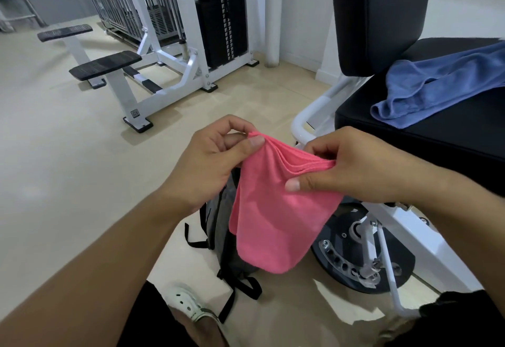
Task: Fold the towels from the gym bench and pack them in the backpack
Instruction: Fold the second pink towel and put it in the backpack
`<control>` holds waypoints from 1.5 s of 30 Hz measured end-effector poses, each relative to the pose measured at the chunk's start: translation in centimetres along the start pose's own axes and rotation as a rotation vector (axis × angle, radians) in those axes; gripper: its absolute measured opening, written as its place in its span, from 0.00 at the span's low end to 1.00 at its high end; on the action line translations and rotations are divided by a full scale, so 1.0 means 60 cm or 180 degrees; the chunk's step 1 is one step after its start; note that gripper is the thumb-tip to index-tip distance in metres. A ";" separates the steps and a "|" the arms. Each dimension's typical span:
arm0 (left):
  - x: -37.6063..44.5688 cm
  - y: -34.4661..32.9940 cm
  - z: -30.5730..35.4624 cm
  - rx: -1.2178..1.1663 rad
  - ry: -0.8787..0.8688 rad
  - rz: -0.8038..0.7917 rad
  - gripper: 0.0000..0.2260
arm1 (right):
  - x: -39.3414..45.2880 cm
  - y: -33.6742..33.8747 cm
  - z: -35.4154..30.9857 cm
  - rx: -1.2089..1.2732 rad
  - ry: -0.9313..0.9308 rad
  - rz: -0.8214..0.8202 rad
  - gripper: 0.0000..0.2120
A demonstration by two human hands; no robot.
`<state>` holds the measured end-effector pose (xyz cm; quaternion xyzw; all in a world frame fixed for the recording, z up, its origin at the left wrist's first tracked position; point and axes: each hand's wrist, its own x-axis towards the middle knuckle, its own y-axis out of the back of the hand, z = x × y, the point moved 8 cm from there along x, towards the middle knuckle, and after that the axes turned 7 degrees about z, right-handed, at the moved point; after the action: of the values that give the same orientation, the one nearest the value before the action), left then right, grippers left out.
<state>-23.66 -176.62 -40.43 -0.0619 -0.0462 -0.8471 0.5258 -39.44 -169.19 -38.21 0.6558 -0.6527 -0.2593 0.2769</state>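
Head view: one folded pink towel (276, 210) hangs over the grey backpack (221, 234), whose inside is hidden.
Left hand (207, 163) and right hand (355, 166) pinch its top edge; one blue towel (437, 87) lies on the bench (451, 133) at two o'clock.

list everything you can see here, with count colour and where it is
pink towel: 1, pink, folded, held up over the backpack
blue towel: 1, blue, unfolded, lying on the bench seat at right
backpack: 1, grey with black straps, on the floor, partly hidden behind the pink towel
gym bench: 1, black pads on a white frame, right side
weight machine: 1, white frame with a black weight stack, behind at left
shoe: 1, white, on the floor at bottom
left hand: 1, pinches the pink towel's top left corner
right hand: 1, pinches the pink towel's top right corner
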 end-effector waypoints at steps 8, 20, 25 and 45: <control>-0.008 -0.017 -0.002 0.0039 -0.0148 0.0127 0.08 | 0.002 -0.017 -0.018 -0.0262 0.0242 0.0733 0.10; -0.010 -0.017 -0.047 0.0988 0.0037 -0.0303 0.16 | 0.005 0.018 -0.009 -0.0316 0.0242 0.0715 0.09; -0.015 -0.035 -0.073 0.1133 0.0171 -0.0640 0.15 | 0.004 0.020 -0.015 -0.0239 0.0271 0.0802 0.10; 0.003 -0.012 -0.138 0.2328 0.0415 -0.1120 0.16 | -0.004 0.047 -0.020 -0.0162 0.0209 0.0799 0.13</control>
<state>-24.85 -177.64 -48.57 0.1917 -0.3207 -0.8540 0.3620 -40.61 -168.92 -35.41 0.5699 -0.7134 -0.2175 0.3450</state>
